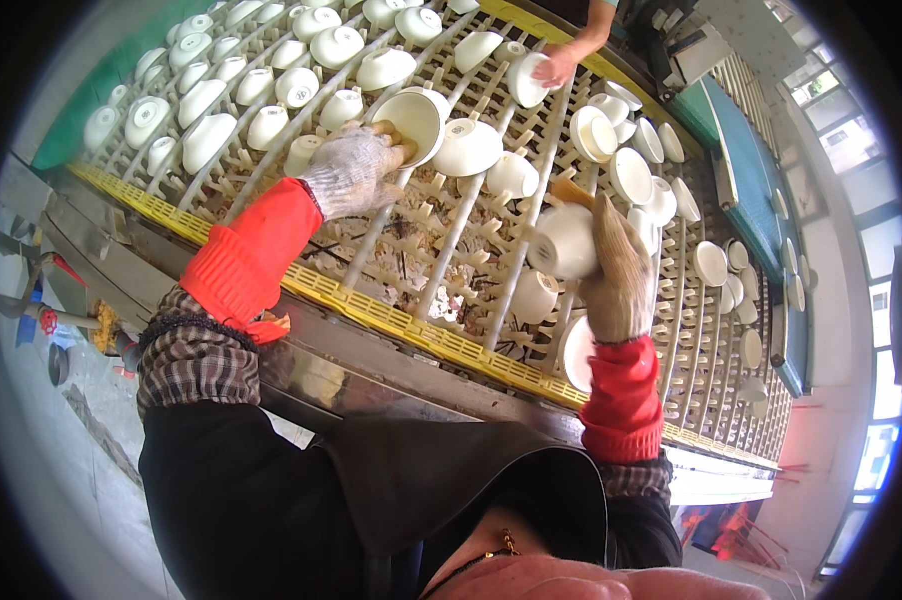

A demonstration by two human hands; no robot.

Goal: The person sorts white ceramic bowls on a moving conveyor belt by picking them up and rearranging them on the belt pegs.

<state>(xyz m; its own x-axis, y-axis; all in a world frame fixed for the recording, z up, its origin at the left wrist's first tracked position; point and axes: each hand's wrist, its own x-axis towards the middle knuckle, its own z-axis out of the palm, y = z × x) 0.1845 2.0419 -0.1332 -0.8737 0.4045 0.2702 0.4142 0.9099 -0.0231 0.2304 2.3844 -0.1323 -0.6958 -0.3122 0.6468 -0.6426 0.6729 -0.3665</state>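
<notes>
My left hand (355,166), in a worn knit glove, grips the rim of a deep white bowl (415,120) tilted with its mouth toward me. An upturned white bowl (467,147) sits just right of it. My right hand (617,274), gloved too, holds a white cup or small bowl (563,240) with its base turned toward the left. Below that hand a white cup (535,295) rests on the conveyor rack (472,214), and a white plate or bowl (577,352) is partly hidden by my red sleeve.
Rows of upturned white bowls (298,87) cover the rack's left side. Tilted plates (631,175) stand to the right. Another person's hand (559,66) touches a white bowl (526,79) at the far side. A yellow slotted rail (421,326) edges the rack; broken shards (447,300) lie underneath.
</notes>
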